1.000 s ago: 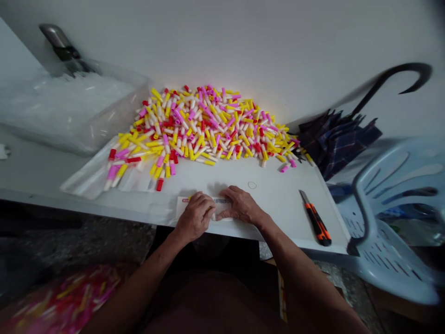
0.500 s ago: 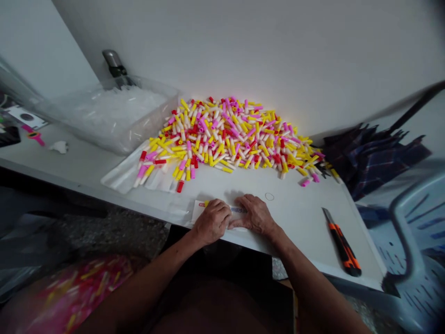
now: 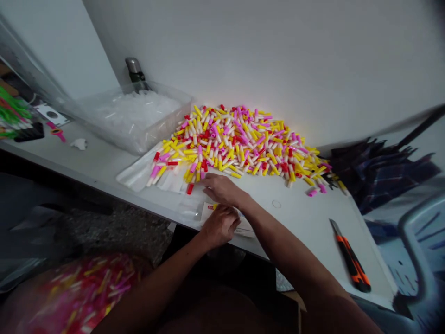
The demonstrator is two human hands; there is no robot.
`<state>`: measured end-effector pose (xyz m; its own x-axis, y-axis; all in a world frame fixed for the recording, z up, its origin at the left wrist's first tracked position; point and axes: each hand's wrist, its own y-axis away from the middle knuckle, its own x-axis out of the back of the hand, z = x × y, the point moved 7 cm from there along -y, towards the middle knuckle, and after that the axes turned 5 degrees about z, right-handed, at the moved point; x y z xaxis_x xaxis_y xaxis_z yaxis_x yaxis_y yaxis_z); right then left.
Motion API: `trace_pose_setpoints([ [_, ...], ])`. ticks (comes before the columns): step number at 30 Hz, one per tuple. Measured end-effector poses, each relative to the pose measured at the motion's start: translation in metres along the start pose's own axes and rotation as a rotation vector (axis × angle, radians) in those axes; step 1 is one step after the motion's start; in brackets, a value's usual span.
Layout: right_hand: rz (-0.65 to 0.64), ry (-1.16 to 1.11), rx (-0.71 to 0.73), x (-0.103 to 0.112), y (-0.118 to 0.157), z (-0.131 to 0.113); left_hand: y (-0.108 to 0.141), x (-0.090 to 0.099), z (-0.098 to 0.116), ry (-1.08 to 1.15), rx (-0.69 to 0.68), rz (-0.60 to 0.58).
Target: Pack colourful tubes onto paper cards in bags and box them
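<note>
Reached with spread right grip point(image 3: 222, 188) over curled left grip point(image 3: 220, 225), could not tell contents; by crossing close, risked jostling card point(image 3: 207, 211).

The small tubes point(image 3: 239, 139) looked like smooth plastic, and the tub point(image 3: 163, 123) was of clear, glossy plastic. The flask point(image 3: 132, 66) had a top with metallic shine. The umbrella point(image 3: 385, 171) was of checked cloth, and the counter point(image 3: 299, 232) looked smooth, almost matt.
</note>
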<state>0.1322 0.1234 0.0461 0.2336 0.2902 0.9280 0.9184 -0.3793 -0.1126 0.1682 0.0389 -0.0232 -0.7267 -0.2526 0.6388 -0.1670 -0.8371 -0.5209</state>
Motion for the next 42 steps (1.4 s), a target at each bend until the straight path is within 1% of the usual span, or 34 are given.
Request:
trace_pose_setpoints([
  [1,-0.041,0.020,0.002,-0.012,-0.015,-0.005,0.001,-0.001,-0.001,0.005,-0.010,0.009],
  [3,-0.119,0.027,0.003,-0.034,-0.032,-0.009,0.002,-0.002,-0.001,0.017,-0.027,0.026],
  [5,-0.168,0.028,0.005,-0.045,-0.036,-0.005,0.002,-0.002,-0.002,0.028,-0.021,0.033],
  [6,-0.181,0.033,0.008,-0.047,-0.034,-0.001,0.002,-0.002,-0.002,0.031,-0.013,0.026],
  [10,-0.161,0.061,0.020,-0.040,-0.018,0.017,0.000,0.000,0.000,0.025,0.017,-0.022],
  [14,-0.160,0.017,0.105,-0.034,-0.003,0.020,-0.002,0.002,0.001,0.048,0.029,-0.026],
  [16,-0.154,-0.009,0.120,-0.032,0.002,0.023,-0.002,0.002,0.001,0.054,0.030,-0.021],
  [18,-0.125,-0.028,0.079,-0.029,0.006,0.029,-0.001,0.003,0.001,0.059,0.022,-0.014],
  [22,-0.026,-0.040,-0.119,-0.020,0.017,0.058,0.000,0.005,0.003,0.058,0.000,0.003],
  [24,0.045,-0.117,-0.197,-0.009,0.032,0.073,0.000,0.007,0.004,0.049,-0.005,0.010],
  [26,0.142,-0.285,-0.260,0.006,0.057,0.087,0.000,0.008,0.005,0.054,-0.009,0.011],
  [29,0.285,-0.618,-0.383,0.028,0.113,0.103,-0.001,0.009,0.005,0.086,-0.009,0.009],
  [31,0.346,-0.775,-0.476,0.034,0.154,0.105,-0.001,0.011,0.005,0.107,-0.013,0.011],
  [34,0.459,-0.862,-0.567,0.029,0.203,0.095,-0.002,0.013,0.006,0.133,-0.020,0.024],
  [36,0.584,-0.864,-0.591,0.020,0.223,0.085,-0.003,0.014,0.006,0.141,-0.026,0.037],
  [39,0.757,-0.756,-0.640,0.001,0.239,0.073,-0.003,0.014,0.006,0.145,-0.027,0.051],
  [42,0.856,-0.590,-0.728,-0.017,0.250,0.065,-0.003,0.014,0.006,0.142,-0.025,0.057],
])
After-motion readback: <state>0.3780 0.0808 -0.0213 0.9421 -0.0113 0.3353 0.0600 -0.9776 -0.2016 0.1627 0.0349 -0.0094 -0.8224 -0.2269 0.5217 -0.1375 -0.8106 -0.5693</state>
